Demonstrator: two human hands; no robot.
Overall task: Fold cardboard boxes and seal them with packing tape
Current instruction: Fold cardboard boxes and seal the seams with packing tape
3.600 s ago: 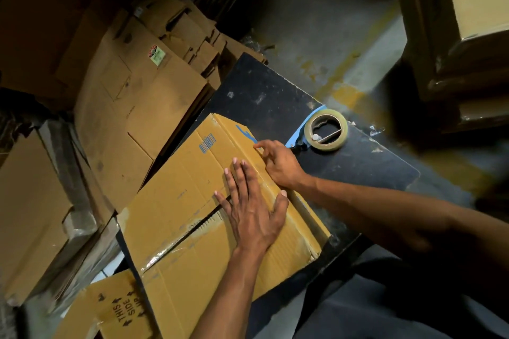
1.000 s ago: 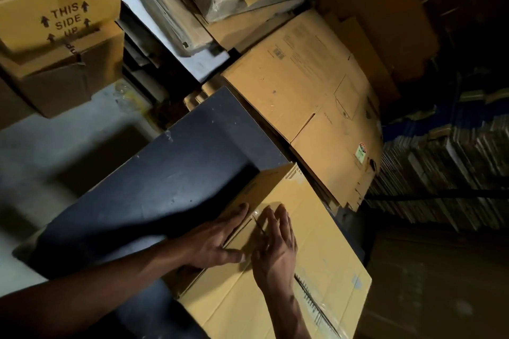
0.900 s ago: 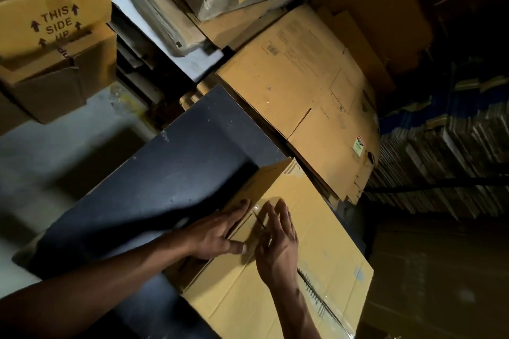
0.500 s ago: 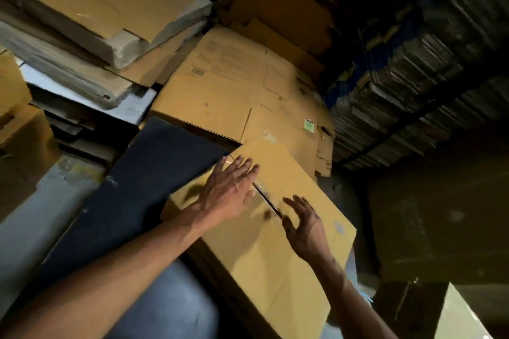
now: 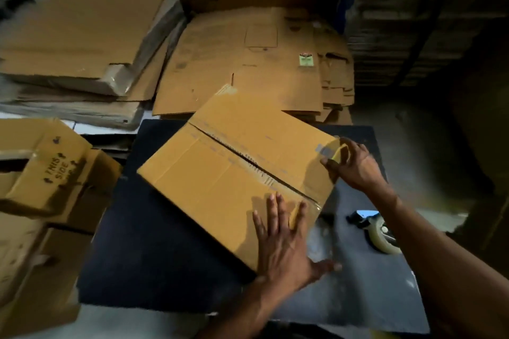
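On table [image 5: 170, 270] | box [image 5: 220, 173] now turned, seam diagonal, apparently untaped – left hand [image 5: 283, 250] flat on near corner, fingers straight | right hand [image 5: 355, 165] grips far corner | tape [image 5: 380, 234] back in view beside it – taping likely next.

dim warehouse/packing area: flat cardboard stacks [image 5: 82, 33] everywhere

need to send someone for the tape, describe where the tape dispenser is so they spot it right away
Start at the dark table with the folded cardboard box on it. On the table's near right part, just beyond the person's right forearm, lies the tape dispenser. It is the only non-cardboard item there: a pale roll of tape with a blue and black head.
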